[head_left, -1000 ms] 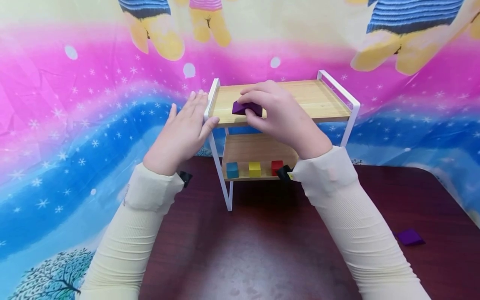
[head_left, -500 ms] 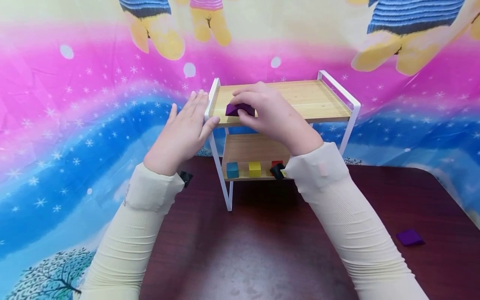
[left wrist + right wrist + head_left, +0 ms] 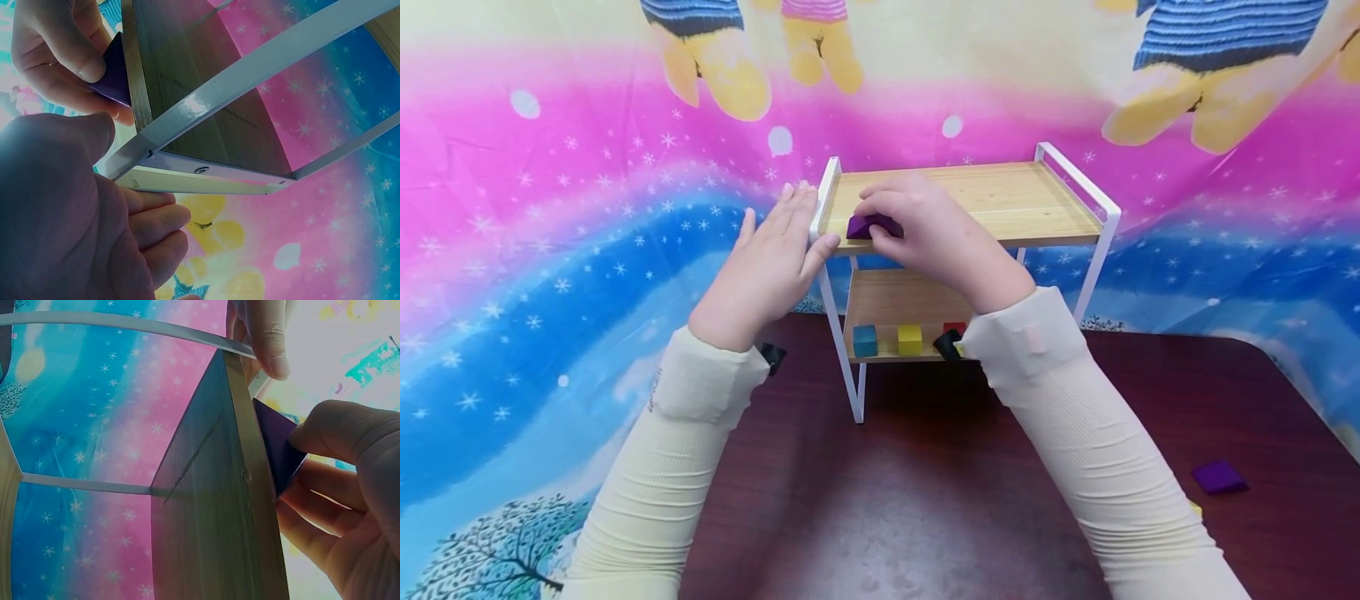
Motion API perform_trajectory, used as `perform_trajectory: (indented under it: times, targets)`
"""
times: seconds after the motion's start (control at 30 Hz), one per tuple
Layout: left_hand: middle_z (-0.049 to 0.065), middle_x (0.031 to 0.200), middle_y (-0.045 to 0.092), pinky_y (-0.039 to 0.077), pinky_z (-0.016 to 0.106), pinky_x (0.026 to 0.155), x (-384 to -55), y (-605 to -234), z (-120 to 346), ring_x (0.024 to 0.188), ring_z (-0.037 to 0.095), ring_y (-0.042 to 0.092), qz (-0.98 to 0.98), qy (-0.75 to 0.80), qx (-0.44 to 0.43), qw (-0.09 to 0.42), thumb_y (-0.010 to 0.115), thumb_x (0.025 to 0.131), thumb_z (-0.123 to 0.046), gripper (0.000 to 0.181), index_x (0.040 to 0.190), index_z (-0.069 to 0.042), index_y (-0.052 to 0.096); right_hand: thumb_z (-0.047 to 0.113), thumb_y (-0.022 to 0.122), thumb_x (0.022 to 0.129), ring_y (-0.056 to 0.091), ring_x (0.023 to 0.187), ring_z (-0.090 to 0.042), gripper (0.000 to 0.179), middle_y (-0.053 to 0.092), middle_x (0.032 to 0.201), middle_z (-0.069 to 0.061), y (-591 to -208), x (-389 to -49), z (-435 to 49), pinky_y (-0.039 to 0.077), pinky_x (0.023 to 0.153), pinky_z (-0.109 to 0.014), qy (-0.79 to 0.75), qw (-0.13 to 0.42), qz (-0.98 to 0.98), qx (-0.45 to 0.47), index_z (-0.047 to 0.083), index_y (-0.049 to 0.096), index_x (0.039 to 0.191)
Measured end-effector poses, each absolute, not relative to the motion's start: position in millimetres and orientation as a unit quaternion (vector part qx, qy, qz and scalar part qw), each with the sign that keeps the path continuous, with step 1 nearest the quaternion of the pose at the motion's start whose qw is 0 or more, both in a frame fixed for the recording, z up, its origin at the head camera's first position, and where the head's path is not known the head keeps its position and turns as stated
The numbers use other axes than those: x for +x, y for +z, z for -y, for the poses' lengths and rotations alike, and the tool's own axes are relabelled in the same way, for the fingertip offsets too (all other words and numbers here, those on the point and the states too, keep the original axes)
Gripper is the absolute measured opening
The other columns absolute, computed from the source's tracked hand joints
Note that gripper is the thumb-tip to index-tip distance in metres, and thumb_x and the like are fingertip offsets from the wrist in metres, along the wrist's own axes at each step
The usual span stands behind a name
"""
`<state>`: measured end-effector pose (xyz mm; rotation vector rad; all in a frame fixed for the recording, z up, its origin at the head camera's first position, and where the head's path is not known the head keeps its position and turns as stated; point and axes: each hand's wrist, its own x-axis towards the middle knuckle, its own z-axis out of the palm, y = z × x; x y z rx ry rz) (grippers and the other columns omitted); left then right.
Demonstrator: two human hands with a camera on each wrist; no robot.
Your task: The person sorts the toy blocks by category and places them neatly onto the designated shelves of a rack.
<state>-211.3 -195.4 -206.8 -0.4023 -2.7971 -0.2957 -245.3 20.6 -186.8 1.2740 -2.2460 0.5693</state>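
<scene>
A purple triangular block (image 3: 859,227) is at the front left of the wooden top shelf (image 3: 992,200). My right hand (image 3: 932,237) pinches it between thumb and fingers; in the right wrist view the block (image 3: 275,440) sits right at the board's front edge. Flat and straight-fingered, my left hand (image 3: 760,267) rests against the white metal side frame (image 3: 825,196) at the shelf's left end. From the left wrist, its thumb and fingers (image 3: 159,225) show on either side of the frame's corner, holding no block.
On the lower shelf (image 3: 917,292) stand a blue cube (image 3: 865,341), a yellow cube (image 3: 910,339) and a red cube (image 3: 955,327), the last partly hidden by my right cuff. Another purple block (image 3: 1220,477) lies on the dark table (image 3: 887,500) at right. A yellow piece (image 3: 1197,509) peeks past my right sleeve.
My right hand has slid the purple block left and slightly toward the front of the top shelf. My left hand has stayed in place. The yellow piece by my right sleeve has come into sight.
</scene>
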Motion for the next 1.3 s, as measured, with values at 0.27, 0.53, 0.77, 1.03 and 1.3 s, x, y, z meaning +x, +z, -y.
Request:
perform_trajectory:
  times: [0.27,0.53,0.77,1.03,1.3]
  targets:
    - [0.006,0.17,0.007,-0.004,0.058,0.122,-210.4,-206.9,195.0,0.157,0.021,-0.003,0.974,-0.104,-0.138,0.15,0.034,0.107,-0.054,0.077,0.164,-0.013,0.002,0.005,0.067,0.095,0.062,0.114,-0.032,0.022,0.071,0.116,-0.016,-187.5,-246.3,-18.8,0.047,0.107,-0.039,0.199,0.234,0.825,0.475,-0.003,0.073,0.115]
    - [0.006,0.17,0.008,-0.004,0.059,0.122,-209.8,-207.2,195.1,0.157,0.021,-0.002,0.973,-0.105,-0.138,0.15,0.034,0.107,-0.053,0.077,0.164,-0.012,0.003,0.005,0.067,0.096,0.061,0.114,-0.032,0.021,0.071,0.118,-0.017,-189.2,-248.6,-17.1,0.047,0.107,-0.039,0.198,0.234,0.822,0.48,-0.003,0.074,0.114]
    - [0.006,0.17,0.008,-0.004,0.059,0.122,-211.4,-207.9,195.4,0.156,0.021,-0.002,0.973,-0.102,-0.14,0.152,0.033,0.107,-0.054,0.077,0.164,-0.013,0.003,0.006,0.067,0.096,0.06,0.119,-0.032,0.023,0.068,0.123,-0.017,-190.9,-249.5,-17.4,0.048,0.106,-0.038,0.203,0.231,0.83,0.465,-0.003,0.073,0.117]
    - [0.006,0.17,0.008,-0.004,0.059,0.122,-213.0,-207.5,195.8,0.156,0.021,-0.002,0.973,-0.103,-0.142,0.152,0.033,0.106,-0.054,0.077,0.164,-0.013,0.002,0.006,0.066,0.097,0.061,0.115,-0.029,0.027,0.067,0.123,-0.017,-192.3,-250.0,-18.3,0.051,0.103,-0.036,0.215,0.219,0.838,0.451,-0.003,0.07,0.122]
    - [0.006,0.17,0.008,-0.004,0.059,0.122,-214.6,-207.6,196.5,0.157,0.022,-0.002,0.973,-0.104,-0.14,0.15,0.032,0.106,-0.055,0.077,0.164,-0.014,0.002,0.007,0.066,0.097,0.061,0.115,-0.028,0.028,0.067,0.122,-0.016,-194.1,-252.4,-18.4,0.051,0.103,-0.036,0.218,0.225,0.834,0.454,-0.002,0.069,0.124]
